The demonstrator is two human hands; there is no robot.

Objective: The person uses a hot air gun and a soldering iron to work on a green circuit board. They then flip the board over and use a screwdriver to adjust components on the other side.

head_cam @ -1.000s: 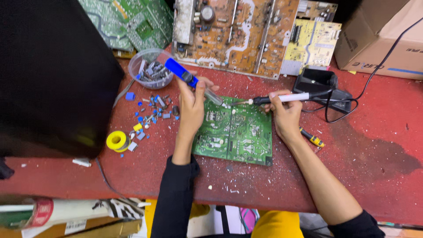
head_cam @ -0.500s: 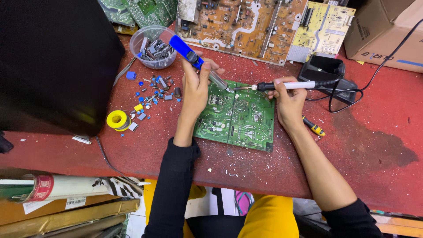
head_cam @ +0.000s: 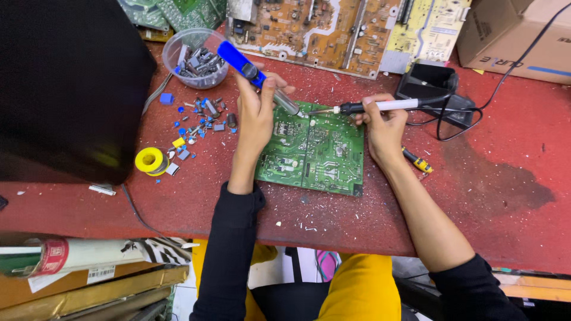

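On the red desk (head_cam: 488,196), left of the green circuit board (head_cam: 312,151), a yellow solder spool (head_cam: 150,160) and a clear bowl of components (head_cam: 196,58) are seen. A blue-handled desoldering pump (head_cam: 257,76) is gripped by the left hand (head_cam: 257,113), its long axis slanted down-right onto the board's upper edge. From the board's right, a soldering iron (head_cam: 372,107) is clasped by the right hand (head_cam: 385,128), lying nearly level, tip pointing left just beside the pump nozzle.

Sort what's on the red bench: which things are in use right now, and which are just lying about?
In use:
left hand gripping blue-handled desoldering pump
right hand gripping white-handled soldering iron
green circuit board

Lying about:
clear plastic bowl of components
yellow solder spool
brown circuit board
cardboard box
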